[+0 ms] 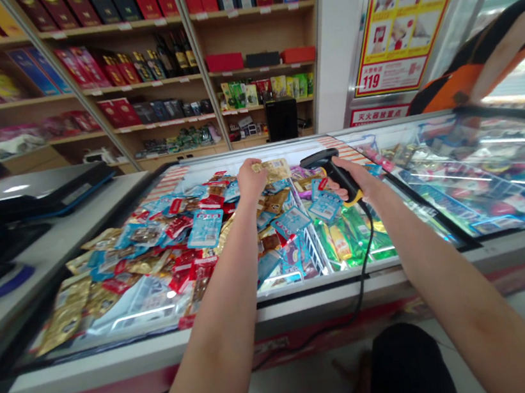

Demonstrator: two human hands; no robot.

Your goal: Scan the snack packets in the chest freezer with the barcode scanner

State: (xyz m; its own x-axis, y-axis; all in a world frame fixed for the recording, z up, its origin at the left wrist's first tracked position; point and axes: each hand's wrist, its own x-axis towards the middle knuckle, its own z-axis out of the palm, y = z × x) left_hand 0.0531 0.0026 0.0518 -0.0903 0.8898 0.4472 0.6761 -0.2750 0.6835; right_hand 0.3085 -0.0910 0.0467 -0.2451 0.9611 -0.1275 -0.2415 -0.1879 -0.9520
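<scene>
Between the fingers of my left hand (pixel 251 182) is a gold snack packet (pixel 277 169), held over the far side of the freezer's glass top. My right hand (pixel 354 179) is wrapped round the handle of a black and yellow barcode scanner (pixel 341 176), its head pointing left toward the packet. From the scanner's base a black cable (pixel 365 254) runs down over the freezer's front edge. A heap of small snack packets (pixel 206 228) in blue, red and gold spreads over the glass, left of and beneath my left forearm.
Green packages (pixel 346 240) lie under the glass at right, beside a white wire basket divider (pixel 315 251). A counter with a flat dark device (pixel 62 187) stands left. Shelves of boxes (pixel 135 113) line the back. A person in an orange and black top (pixel 446 85) leans at the far right.
</scene>
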